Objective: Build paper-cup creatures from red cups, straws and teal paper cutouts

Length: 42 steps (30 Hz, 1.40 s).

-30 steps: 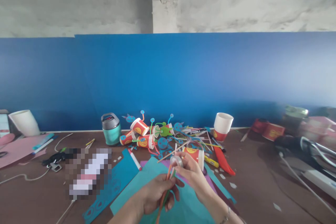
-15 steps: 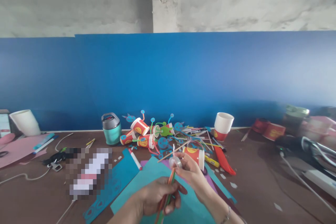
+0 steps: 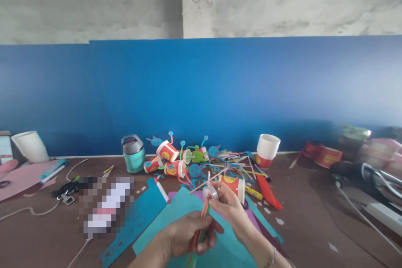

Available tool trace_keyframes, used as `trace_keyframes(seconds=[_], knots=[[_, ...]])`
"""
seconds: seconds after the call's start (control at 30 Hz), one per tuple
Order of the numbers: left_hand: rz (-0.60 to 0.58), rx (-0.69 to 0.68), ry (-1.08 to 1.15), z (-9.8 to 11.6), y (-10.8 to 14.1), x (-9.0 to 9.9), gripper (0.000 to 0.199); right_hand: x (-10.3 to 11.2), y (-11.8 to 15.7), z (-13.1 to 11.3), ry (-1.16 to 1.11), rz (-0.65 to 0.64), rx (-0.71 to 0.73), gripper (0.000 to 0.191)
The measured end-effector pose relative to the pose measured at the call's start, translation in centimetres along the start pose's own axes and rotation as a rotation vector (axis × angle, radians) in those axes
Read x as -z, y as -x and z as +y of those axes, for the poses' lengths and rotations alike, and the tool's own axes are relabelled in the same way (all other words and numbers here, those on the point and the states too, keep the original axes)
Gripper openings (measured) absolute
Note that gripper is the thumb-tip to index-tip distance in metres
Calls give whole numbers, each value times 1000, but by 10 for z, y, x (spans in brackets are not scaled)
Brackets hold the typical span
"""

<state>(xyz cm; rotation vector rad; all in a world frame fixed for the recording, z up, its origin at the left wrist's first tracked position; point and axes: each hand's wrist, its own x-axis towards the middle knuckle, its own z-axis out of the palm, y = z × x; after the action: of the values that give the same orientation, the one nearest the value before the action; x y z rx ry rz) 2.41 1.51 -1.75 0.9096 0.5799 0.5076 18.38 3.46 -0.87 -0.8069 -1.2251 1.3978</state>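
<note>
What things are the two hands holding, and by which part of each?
The left hand holds orange and green straw-like strips partway along their length; the right hand holds a clear tape roll by its rim.

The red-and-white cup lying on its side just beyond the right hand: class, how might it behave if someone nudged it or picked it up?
Lying on its side, the red-and-white cup would probably roll when nudged. The path may curve, as its sides seem to taper. It looks like paper, so it is likely light and could dent if squeezed.
</note>
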Motion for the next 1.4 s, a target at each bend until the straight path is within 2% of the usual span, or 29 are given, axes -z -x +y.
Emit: trace_keyframes(seconds=[0.1,0.17,0.3,0.53,0.7,1.03,1.13,1.27,1.4], knots=[[34,15,-7,2,0,3,48,1,0,-2,46,22,-5,45],[65,6,-16,7,1,4,47,3,-1,-5,125,82,25,41],[149,9,-41,16,4,6,42,8,-6,-5,284,163,96,44],[190,-26,-70,15,2,10,43,10,-7,4,411,42,84,41],[139,14,-78,14,4,9,43,8,-5,3,404,78,97,42],[82,22,-63,13,6,4,46,-1,1,-2,417,11,96,32],[67,25,-77,13,5,3,49,-1,0,-3,440,24,115,30],[141,37,-79,14,3,6,48,2,-2,-4,403,94,111,38],[161,44,-79,17,4,7,48,4,-3,-1,395,34,102,36]])
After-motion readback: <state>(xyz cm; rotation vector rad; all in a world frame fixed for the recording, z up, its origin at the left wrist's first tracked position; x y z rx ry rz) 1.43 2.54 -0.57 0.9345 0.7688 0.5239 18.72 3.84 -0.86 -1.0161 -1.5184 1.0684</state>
